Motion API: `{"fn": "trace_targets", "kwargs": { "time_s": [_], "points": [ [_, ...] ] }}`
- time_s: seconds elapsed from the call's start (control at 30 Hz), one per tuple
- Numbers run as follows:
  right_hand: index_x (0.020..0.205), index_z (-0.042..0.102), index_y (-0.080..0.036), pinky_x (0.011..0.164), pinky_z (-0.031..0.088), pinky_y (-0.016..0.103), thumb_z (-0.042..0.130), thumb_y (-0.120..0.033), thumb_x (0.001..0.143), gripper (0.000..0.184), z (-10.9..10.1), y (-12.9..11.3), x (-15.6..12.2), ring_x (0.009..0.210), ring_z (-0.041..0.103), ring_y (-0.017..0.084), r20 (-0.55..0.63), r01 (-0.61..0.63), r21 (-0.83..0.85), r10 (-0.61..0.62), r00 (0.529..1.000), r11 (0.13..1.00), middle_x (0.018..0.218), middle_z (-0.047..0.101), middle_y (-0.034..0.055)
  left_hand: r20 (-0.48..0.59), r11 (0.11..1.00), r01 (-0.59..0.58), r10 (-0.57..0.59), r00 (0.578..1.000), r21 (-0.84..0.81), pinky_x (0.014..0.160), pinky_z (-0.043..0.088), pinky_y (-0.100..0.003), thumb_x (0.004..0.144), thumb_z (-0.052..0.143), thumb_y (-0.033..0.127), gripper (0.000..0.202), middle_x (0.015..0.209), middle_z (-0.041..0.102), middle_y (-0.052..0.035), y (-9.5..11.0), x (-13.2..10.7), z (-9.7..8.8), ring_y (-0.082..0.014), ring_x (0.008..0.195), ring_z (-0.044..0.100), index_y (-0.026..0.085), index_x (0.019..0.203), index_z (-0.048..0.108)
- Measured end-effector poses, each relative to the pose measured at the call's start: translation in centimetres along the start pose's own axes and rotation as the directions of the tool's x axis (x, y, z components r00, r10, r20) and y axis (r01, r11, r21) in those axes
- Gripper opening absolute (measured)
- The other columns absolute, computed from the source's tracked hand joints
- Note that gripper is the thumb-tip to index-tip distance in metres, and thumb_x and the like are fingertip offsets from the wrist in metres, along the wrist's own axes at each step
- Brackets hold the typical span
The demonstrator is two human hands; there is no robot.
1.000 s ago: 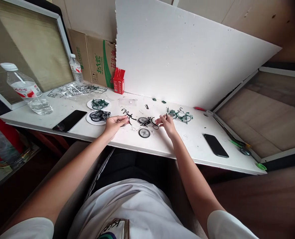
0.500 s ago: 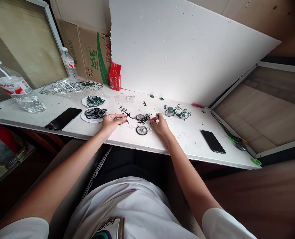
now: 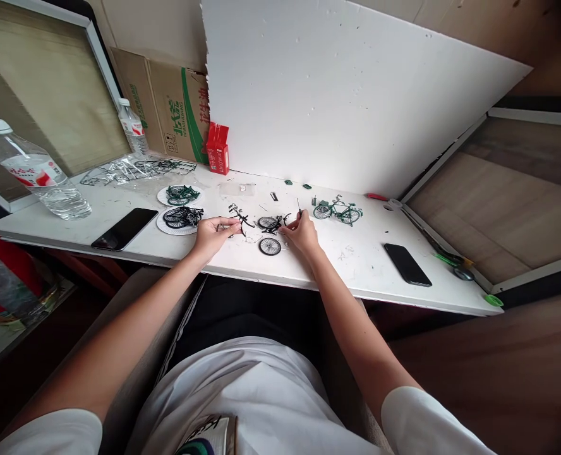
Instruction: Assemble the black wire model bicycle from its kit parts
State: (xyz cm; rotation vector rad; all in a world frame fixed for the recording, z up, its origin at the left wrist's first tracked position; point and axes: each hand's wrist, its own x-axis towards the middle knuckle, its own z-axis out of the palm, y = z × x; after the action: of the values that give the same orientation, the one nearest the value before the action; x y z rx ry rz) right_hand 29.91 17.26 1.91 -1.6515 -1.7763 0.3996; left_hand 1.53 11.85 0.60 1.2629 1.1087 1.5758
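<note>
My left hand (image 3: 211, 235) is closed on a black model bicycle frame (image 3: 239, 217), pinched between thumb and fingers, its handlebar end pointing up. My right hand (image 3: 302, 235) is bent into a grip over small black bicycle parts (image 3: 271, 223). A thin dark pointed tool (image 3: 299, 206) sticks up from its fingers; its lower part is hidden. The thumb and fingertips touch or nearly touch the black parts. Between the hands a loose spoked wheel (image 3: 270, 246) lies flat on the white table (image 3: 242, 262). Right of that hand stands a green model bicycle (image 3: 340, 210).
Left are two white plates, one with green bicycle parts (image 3: 182, 194), one with black bicycle parts (image 3: 180, 217). Phones (image 3: 125, 229) (image 3: 407, 264) lie on both sides. Water bottles (image 3: 48, 183) (image 3: 132, 129), part frames (image 3: 167, 166) and a red box (image 3: 218, 149) stand or lie behind.
My right hand has moved slightly left, its fingertips now at the black parts. My left hand keeps hold of the frame, nearly still. The view has shifted a little.
</note>
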Motion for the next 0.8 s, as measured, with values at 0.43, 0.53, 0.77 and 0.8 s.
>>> {"fn": "trace_targets", "kwargs": {
  "time_s": [0.43,0.53,0.77,0.8],
  "points": [
    [0.109,0.043,-0.026,0.075,0.047,0.037,0.075,-0.023,0.090,0.038,0.4,-0.6,-0.2,0.089,0.071,0.028,0.021,0.045,-0.193,-0.042,0.999,0.980,0.100,0.080,0.0059,0.062,0.999,-0.021,0.019,0.998,0.024,0.083,0.064,-0.041,0.063,0.098,0.056,0.053,0.097,0.083,-0.0156,0.0,0.1,0.1,-0.0283,0.083,0.080,0.014,0.093,0.085],
    [0.109,0.043,-0.026,0.077,0.049,0.040,0.076,-0.022,0.090,0.038,0.8,-0.8,-0.2,0.088,0.070,0.032,0.006,0.019,-0.237,-0.018,1.000,0.971,0.097,0.079,0.0099,0.069,0.999,-0.025,0.023,0.997,0.024,0.081,0.063,-0.039,0.064,0.098,0.056,0.052,0.097,0.083,-0.0156,0.1,0.1,0.2,-0.0273,0.082,0.080,0.014,0.092,0.085],
    [0.106,0.047,-0.026,0.081,0.050,0.042,0.082,-0.030,0.087,0.040,-0.2,-0.6,-0.1,0.089,0.070,0.033,0.036,0.004,-0.178,0.003,0.999,0.984,0.092,0.075,0.0105,0.091,0.998,-0.023,0.017,0.996,0.061,0.081,0.062,-0.038,0.065,0.097,0.055,0.051,0.099,0.083,-0.0157,0.5,-0.3,0.2,-0.0264,0.082,0.079,0.014,0.093,0.085],
    [0.105,0.047,-0.026,0.081,0.050,0.042,0.081,-0.037,0.089,0.039,-0.6,-0.7,-0.1,0.089,0.069,0.032,0.045,-0.027,-0.148,0.034,0.998,0.989,0.091,0.075,0.0104,0.093,0.998,-0.022,0.016,0.996,0.065,0.081,0.062,-0.038,0.065,0.097,0.055,0.050,0.099,0.083,-0.0157,0.6,-0.4,0.2,-0.0264,0.082,0.079,0.014,0.093,0.085]
  ]
}}
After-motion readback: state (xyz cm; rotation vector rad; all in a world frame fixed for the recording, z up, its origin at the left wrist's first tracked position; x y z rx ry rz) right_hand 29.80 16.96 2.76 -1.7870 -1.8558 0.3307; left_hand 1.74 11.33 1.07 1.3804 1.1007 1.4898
